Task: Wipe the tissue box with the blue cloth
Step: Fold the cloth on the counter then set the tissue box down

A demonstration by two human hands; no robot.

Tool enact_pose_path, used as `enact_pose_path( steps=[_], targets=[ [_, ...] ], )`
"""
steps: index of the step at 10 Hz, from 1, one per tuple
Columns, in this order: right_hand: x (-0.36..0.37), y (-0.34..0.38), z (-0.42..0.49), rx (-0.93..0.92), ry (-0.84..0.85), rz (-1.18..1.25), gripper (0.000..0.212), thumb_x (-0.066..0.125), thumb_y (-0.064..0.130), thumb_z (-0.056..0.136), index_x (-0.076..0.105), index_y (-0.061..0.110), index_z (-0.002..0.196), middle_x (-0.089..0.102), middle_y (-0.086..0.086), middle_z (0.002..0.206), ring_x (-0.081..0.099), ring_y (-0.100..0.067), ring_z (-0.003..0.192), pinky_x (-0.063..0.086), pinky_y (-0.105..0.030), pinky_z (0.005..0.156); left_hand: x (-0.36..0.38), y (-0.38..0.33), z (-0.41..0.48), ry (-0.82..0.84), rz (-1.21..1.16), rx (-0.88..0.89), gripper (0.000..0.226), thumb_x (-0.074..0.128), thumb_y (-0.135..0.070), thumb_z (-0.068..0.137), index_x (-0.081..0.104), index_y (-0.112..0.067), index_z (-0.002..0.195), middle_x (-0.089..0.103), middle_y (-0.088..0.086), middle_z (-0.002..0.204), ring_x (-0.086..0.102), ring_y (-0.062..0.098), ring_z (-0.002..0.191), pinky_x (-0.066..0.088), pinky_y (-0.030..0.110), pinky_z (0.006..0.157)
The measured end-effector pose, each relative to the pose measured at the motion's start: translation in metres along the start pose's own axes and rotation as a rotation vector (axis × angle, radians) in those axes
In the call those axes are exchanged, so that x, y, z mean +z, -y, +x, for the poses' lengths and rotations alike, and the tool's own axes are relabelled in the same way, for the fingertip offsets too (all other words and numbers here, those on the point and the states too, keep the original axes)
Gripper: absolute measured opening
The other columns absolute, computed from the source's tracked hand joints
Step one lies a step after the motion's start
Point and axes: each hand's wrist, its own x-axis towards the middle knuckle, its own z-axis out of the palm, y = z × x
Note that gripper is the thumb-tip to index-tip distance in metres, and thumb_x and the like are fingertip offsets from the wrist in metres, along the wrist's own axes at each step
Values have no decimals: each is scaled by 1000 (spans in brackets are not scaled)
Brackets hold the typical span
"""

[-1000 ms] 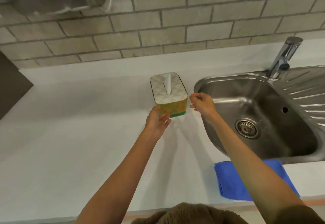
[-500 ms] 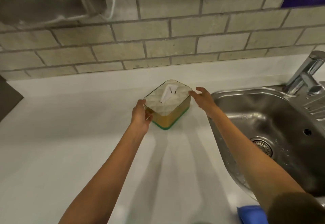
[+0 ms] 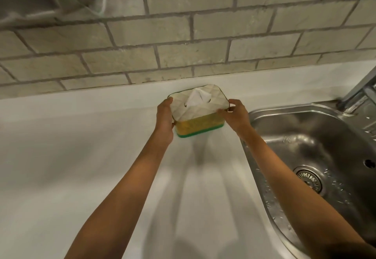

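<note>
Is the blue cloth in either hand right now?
No: the left hand and right hand grip opposite ends of the tissue box, and no blue cloth is in view.

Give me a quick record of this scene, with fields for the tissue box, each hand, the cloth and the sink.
tissue box: on the white countertop near the brick wall, a tissue sticking up from its top
left hand: gripping the box's left end
right hand: gripping the box's right end
blue cloth: not in view
sink: stainless steel, right of the box, wet with droplets
</note>
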Motion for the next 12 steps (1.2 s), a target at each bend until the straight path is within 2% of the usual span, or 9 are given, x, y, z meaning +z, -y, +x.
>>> enact_pose_path(
  steps=[1, 2, 3, 4, 6, 8, 10, 11, 12],
  targets=[
    [4, -2, 6, 9, -43, 49, 56, 70, 22, 79, 46, 10, 128, 62, -12, 119, 57, -21, 99, 44, -27, 78, 4, -4, 12, 7, 16, 16, 38, 37, -34, 96, 48, -19, 129, 55, 1, 119, 52, 19, 106, 41, 29, 85],
    [9, -4, 10, 26, -73, 81, 58, 73, 25, 76, 47, 12, 127, 62, -11, 118, 59, -22, 103, 46, -28, 81, 6, -4, 23, 8, 16, 27, 40, 36, -35, 96, 46, -19, 131, 54, -1, 117, 52, 19, 106, 41, 28, 85],
    [13, -3, 13, 24, -88, 82, 60, 74, 26, 75, 47, 11, 127, 63, -11, 117, 58, -20, 98, 46, -29, 80, 6, -3, 34, -9, 31, 38, 43, 37, -36, 96, 42, -19, 135, 53, 2, 129, 51, 21, 116, 43, 30, 91],
    [16, -2, 15, 27, -99, 77, 61, 75, 28, 74, 47, 11, 126, 62, -10, 118, 59, -24, 105, 48, -33, 85, 8, -3, 40, -22, 35, 36, 46, 38, -39, 95, 40, -20, 137, 51, 3, 135, 50, 20, 117, 42, 29, 90],
    [18, -1, 16, 41, -95, 61, 64, 77, 31, 72, 46, 11, 124, 63, -11, 117, 59, -24, 105, 47, -32, 84, 10, -4, 45, -22, 26, 45, 46, 38, -40, 95, 42, -20, 136, 53, 2, 134, 52, 19, 112, 43, 24, 79],
    [19, -1, 11, 35, -99, 89, 65, 76, 31, 72, 45, 11, 126, 61, -12, 120, 59, -26, 108, 48, -37, 91, 10, -6, 48, -30, 42, 23, 49, 39, -43, 93, 43, -19, 136, 52, 3, 137, 51, 22, 121, 42, 29, 91],
    [14, 3, 5, 9, -78, 44, 58, 63, 36, 84, 44, 10, 131, 58, -13, 128, 54, -27, 118, 46, -39, 97, 15, -12, 38, -35, 59, 6, 54, 38, -49, 91, 38, -24, 139, 46, -2, 139, 47, 14, 106, 32, 28, 88],
    [11, 4, 1, 3, -42, 24, 60, 56, 38, 88, 38, 11, 139, 52, -13, 136, 49, -27, 125, 42, -36, 99, 15, -14, 33, -30, 31, 2, 62, 39, -50, 90, 28, -23, 145, 42, 2, 145, 47, 21, 123, 38, 31, 97],
    [4, 11, -9, 5, -16, -19, 64, 52, 39, 90, 32, 11, 144, 47, -15, 142, 44, -28, 130, 39, -35, 102, 17, -20, 20, -59, 41, 41, 64, 38, -48, 92, 21, -21, 148, 35, 4, 150, 43, 20, 124, 32, 28, 90]
  ],
)
